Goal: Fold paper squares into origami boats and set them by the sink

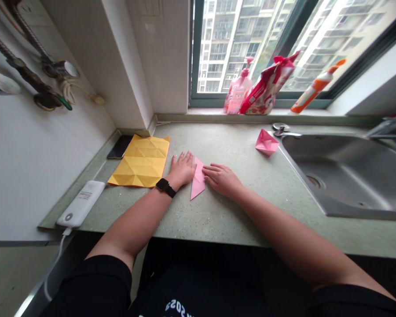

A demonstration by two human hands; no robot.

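Observation:
A folded piece of pink origami paper (198, 180) lies flat on the speckled countertop (214, 222), between my two hands. My left hand (182, 169), with a black watch on its wrist, rests flat with fingers spread, its thumb at the paper's left edge. From the other side my right hand (222, 178) lies flat, its fingertips touching the paper's right edge. Neither hand grips it. Left of my left hand is a stack of creased yellow paper (143, 160). Toward the sink stands a folded pink paper shape (266, 142).
A steel sink (305, 189) with a faucet (281, 128) is at the right. The windowsill holds a pink pump bottle (238, 94), a red pouch (269, 86) and an orange-white bottle (313, 91). At left are a phone (119, 147) and a cabled white power bank (82, 203).

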